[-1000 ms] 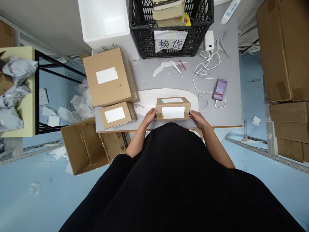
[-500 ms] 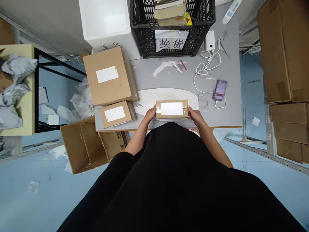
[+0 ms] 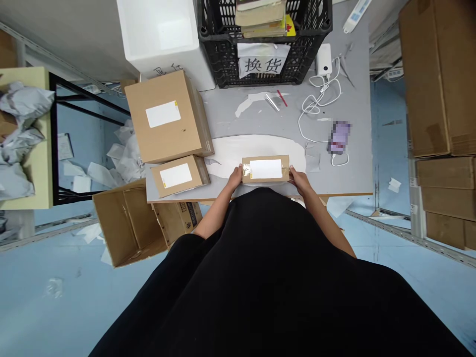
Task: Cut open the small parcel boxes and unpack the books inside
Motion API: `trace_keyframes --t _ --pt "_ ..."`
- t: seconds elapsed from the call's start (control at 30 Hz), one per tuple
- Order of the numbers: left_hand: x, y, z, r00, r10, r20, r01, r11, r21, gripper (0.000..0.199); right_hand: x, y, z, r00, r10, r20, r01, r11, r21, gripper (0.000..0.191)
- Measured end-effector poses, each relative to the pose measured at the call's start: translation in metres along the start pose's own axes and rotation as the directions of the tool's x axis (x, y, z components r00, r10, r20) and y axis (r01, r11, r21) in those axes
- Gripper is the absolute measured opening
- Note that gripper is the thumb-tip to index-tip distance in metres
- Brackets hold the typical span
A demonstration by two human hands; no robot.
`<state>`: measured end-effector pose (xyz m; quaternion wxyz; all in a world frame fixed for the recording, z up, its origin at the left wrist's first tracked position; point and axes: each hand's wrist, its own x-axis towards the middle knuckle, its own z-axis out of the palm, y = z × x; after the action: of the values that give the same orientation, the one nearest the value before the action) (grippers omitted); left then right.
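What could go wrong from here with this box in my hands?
The box is close to the table's front edge, so a slip of the left hand or right hand might drop it to the floor. Sliding it far right could perhaps snag the loose white cable by the phone.

We get only a blur of the phone (image 3: 339, 137) at right; our left hand (image 3: 235, 178) and right hand (image 3: 299, 181) hide the carton's (image 3: 266, 168) ends.
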<state>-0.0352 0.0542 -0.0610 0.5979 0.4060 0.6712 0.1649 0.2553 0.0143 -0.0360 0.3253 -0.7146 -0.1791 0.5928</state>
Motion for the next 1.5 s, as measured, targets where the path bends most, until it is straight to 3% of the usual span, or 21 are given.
trace_keyframes --t 0.07,0.13,0.2,0.27,0.33,0.47,0.57,0.7,0.77,0.87,0.93,1.0,1.07,1.17,1.27,1.37,1.5 --pt "-0.002 -0.002 -0.001 0.999 -0.042 0.012 0.042 0.998 -0.053 0.054 0.005 0.009 -0.005 0.998 -0.053 -0.028 0.051 0.997 -0.052 0.031" --pt "-0.004 -0.005 -0.002 0.997 -0.063 0.035 0.067 0.992 -0.102 0.039 0.012 0.020 -0.011 0.980 -0.158 -0.118 0.129 0.966 -0.223 0.028" --pt "-0.005 -0.010 -0.003 0.999 -0.035 0.024 0.037 0.993 -0.113 0.025 0.016 0.031 -0.019 0.926 -0.318 -0.203 0.188 0.855 -0.482 0.031" --pt "-0.005 -0.014 -0.006 1.000 0.026 -0.003 -0.026 0.995 -0.097 0.018 0.018 0.043 -0.027 0.870 -0.439 -0.223 0.169 0.692 -0.702 0.038" --pt "-0.007 -0.016 -0.011 0.998 0.061 -0.009 -0.061 0.993 -0.098 0.026 0.018 0.053 -0.035 0.865 -0.455 -0.214 0.092 0.562 -0.822 0.044" --pt "-0.015 -0.007 -0.026 0.994 0.080 0.068 -0.068 0.984 -0.166 0.039 0.017 0.065 -0.045 0.918 -0.361 -0.163 0.002 0.416 -0.909 0.045" --pt "-0.025 0.007 -0.033 0.977 0.172 0.129 -0.151 0.976 -0.159 0.058 0.020 0.063 -0.049 0.933 -0.325 -0.153 -0.013 0.396 -0.918 0.040" --pt "-0.034 0.019 -0.030 0.945 0.281 0.167 -0.279 0.960 -0.035 0.102 0.021 0.055 -0.055 0.962 -0.222 -0.161 -0.037 0.478 -0.877 0.035" --pt "-0.034 0.019 -0.026 0.921 0.341 0.188 -0.348 0.937 0.009 0.106 0.017 0.049 -0.058 0.957 -0.238 -0.164 -0.019 0.513 -0.858 0.035" --pt "-0.031 0.014 -0.020 0.872 0.433 0.226 -0.456 0.888 0.057 0.099 0.001 0.032 -0.061 0.899 -0.422 -0.112 0.138 0.519 -0.844 0.038" --pt "-0.028 0.010 -0.018 0.857 0.460 0.233 -0.487 0.870 0.073 0.097 -0.015 0.013 -0.060 0.823 -0.568 -0.012 0.294 0.444 -0.846 0.041" --pt "-0.025 0.006 -0.018 0.860 0.459 0.225 -0.485 0.871 0.077 0.097 -0.034 -0.013 -0.054 0.765 -0.631 0.127 0.400 0.311 -0.862 0.043" --pt "-0.024 0.005 -0.018 0.863 0.454 0.222 -0.480 0.874 0.079 0.098 -0.053 -0.039 -0.040 0.751 -0.598 0.281 0.450 0.152 -0.880 0.043" --pt "-0.024 0.008 -0.019 0.859 0.459 0.227 -0.487 0.869 0.088 0.098 -0.074 -0.072 -0.007 0.749 -0.416 0.515 0.511 -0.131 -0.849 0.044" --pt "-0.026 0.012 -0.021 0.861 0.456 0.228 -0.486 0.868 0.100 0.099 -0.080 -0.093 0.031 0.763 -0.213 0.610 0.527 -0.342 -0.778 0.050" --pt "-0.027 0.014 -0.023 0.864 0.452 0.223 -0.479 0.874 0.084 0.100 -0.078 -0.102 0.062 0.770 -0.083 0.633 0.534 -0.459 -0.710 0.054" --pt "-0.026 0.012 -0.024 0.844 0.489 0.223 -0.509 0.859 0.044 0.100 -0.075 -0.107 0.086 0.739 -0.015 0.674 0.563 -0.536 -0.629 0.059"
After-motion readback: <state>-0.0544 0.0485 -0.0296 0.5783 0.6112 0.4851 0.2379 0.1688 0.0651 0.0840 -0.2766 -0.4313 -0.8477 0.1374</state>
